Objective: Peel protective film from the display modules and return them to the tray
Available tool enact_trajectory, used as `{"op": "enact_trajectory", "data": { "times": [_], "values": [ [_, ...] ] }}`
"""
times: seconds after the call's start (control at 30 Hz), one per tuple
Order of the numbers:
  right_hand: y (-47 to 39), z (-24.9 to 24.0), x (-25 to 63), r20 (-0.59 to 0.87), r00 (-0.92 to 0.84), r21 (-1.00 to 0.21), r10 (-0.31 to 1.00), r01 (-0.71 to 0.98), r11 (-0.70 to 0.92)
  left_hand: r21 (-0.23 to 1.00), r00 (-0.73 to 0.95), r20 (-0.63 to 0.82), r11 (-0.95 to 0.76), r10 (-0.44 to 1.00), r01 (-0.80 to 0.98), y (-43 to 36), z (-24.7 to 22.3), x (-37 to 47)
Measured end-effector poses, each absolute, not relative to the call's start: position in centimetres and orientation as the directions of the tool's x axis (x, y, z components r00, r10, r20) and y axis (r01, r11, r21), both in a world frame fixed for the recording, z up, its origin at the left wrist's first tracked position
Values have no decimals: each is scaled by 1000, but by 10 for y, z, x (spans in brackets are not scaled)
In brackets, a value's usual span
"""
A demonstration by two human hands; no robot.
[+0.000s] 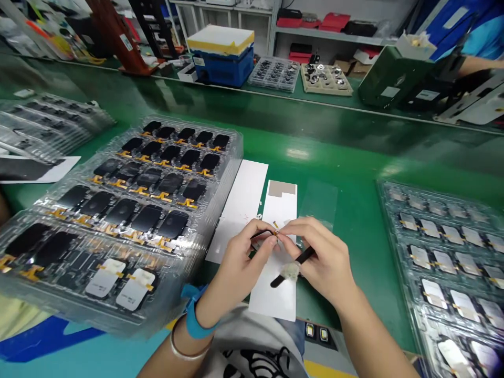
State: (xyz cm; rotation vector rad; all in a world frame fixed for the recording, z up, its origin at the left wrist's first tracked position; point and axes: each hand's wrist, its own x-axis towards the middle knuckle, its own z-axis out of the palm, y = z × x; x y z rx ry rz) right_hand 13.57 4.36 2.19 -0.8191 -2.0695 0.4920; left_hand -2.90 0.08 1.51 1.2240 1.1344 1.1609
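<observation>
Both hands meet above a white paper strip (275, 294) on the green bench. My left hand (246, 257) pinches a small dark-edged part (262, 234) with an orange flex tab near its tip. The fingertips of my right hand (321, 257) close on that same tab, touching the left fingertips. Black tweezers (305, 255) lie tucked in the right palm, with a whitish wrapped bit (290, 271) around them. Much of the small part is hidden by fingers. A blue band and a bangle circle the left wrist.
Stacked clear trays (220, 210) of black screens stand left; another tray (405, 252) of white-backed parts lies right. White sheets (246, 194) and a clear film (321, 202) lie between. A shelf behind holds a blue box (224, 65) and a green box (394, 79).
</observation>
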Motion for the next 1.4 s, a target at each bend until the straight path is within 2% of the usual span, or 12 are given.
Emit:
{"op": "enact_trajectory", "data": {
  "times": [0.17, 0.33, 0.37, 0.43, 0.53, 0.6, 0.73, 0.83, 0.97, 1.07, 1.23, 1.4],
  "values": [
    [40, 15, 136, 605, -474, -435, 640, 477, 764, 999, 43, 4, -2, 999, -43, 3, 8, -31],
    [35, 10, 131, 605, -519, -279, 603, 571, 772, 998, 69, 54, -56, 996, 36, 5, 4, -35],
    [35, 10, 130, 595, -507, -300, 623, 580, 758, 997, 75, 55, -60, 996, 58, 4, 4, -36],
    [39, 11, 129, 532, -440, -455, 723, 572, 683, 996, 73, 46, -51, 996, 69, 3, 5, -35],
    [48, 13, 128, 281, -331, -788, 901, 456, 414, 1000, 76, 1, 0, 997, -8, 0, 6, -32],
    [54, 15, 128, 101, -341, -924, 935, 317, 216, 995, 94, -34, 43, 995, -86, -2, 6, -31],
    [56, 19, 127, -141, -494, -989, 858, 36, -141, 977, 114, -66, 88, 991, -193, -3, 4, -30],
    [53, 19, 128, -203, -562, -962, 802, -39, -270, 978, 114, -82, 102, 990, -180, -3, 1, -32],
    [51, 18, 129, -232, -536, -955, 812, -34, -296, 984, 136, -76, 96, 988, -151, -3, 2, -32],
    [51, 19, 127, -222, -481, -970, 848, 17, -244, 984, 150, -96, 116, 984, -134, -5, 5, -32],
    [47, 25, 123, -38, -374, -993, 927, 117, 7, 972, 182, -140, 170, 973, -162, -6, 7, -33],
    [46, 27, 121, 31, -349, -990, 937, 118, 76, 971, 190, -134, 167, 973, -171, -5, 1, -33]
  ]
}}
